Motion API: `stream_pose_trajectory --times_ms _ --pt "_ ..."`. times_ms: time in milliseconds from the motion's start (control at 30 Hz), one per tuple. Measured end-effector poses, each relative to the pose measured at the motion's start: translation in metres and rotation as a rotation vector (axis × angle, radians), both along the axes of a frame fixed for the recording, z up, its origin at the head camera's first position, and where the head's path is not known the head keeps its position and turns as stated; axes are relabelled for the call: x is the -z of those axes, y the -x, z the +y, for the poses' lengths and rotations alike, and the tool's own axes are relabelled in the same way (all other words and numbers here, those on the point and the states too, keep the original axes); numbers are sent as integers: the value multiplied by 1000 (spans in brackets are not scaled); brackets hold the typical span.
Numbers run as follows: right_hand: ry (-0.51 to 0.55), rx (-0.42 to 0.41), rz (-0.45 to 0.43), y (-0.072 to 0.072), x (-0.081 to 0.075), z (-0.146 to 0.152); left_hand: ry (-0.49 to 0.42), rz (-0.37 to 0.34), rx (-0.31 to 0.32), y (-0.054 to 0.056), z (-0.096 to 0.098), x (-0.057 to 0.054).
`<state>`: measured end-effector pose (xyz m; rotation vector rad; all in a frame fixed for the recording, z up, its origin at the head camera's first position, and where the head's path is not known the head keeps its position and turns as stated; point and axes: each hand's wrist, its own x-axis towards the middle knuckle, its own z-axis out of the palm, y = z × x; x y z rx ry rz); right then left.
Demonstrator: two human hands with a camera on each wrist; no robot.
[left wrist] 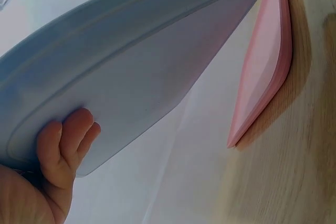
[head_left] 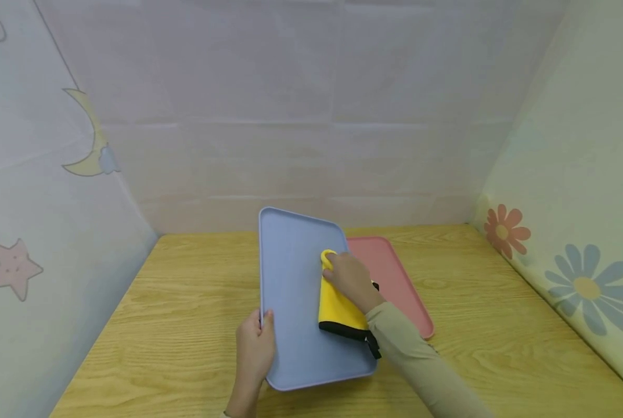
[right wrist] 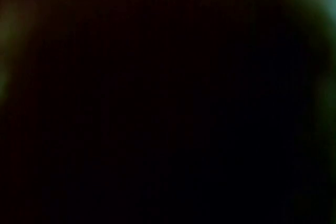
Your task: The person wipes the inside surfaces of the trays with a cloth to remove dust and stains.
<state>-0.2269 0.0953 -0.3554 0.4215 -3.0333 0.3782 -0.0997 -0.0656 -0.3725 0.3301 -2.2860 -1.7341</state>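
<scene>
A light blue rectangular tray (head_left: 295,261) is held up at a tilt over the table, its inner face towards the head camera. My left hand (head_left: 255,342) grips its left edge near the lower corner, thumb on the front rim. In the left wrist view, several fingers (left wrist: 71,140) press against the tray's underside (left wrist: 131,82). My right hand (head_left: 352,280) holds a yellow cloth (head_left: 337,305) with a black border against the tray's inner face. Part of the cloth is hidden under the hand and sleeve. The right wrist view is almost wholly dark.
Behind the blue tray, a pink tray (head_left: 392,278) lies on the wooden table (head_left: 196,302), partly covered in the head view. A pale hanging (head_left: 269,116) closes off the back, and printed sheets with a moon and flowers line both sides.
</scene>
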Motion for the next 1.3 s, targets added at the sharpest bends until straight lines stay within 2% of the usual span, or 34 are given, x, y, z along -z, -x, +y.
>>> stream_pose_trajectory --times_ms 300,500,833,1033,1300 --pt "19 32 -12 8 10 15 15 15 6 0 -2 -1" --pt "13 38 -5 10 12 18 37 27 -3 0 -2 -1" --pt "51 47 -45 10 11 20 45 30 16 2 -2 -1" --pt "109 31 -51 7 6 15 66 59 9 4 -1 -1" --pt "90 -14 -13 -3 4 1 54 31 20 4 0 -4"
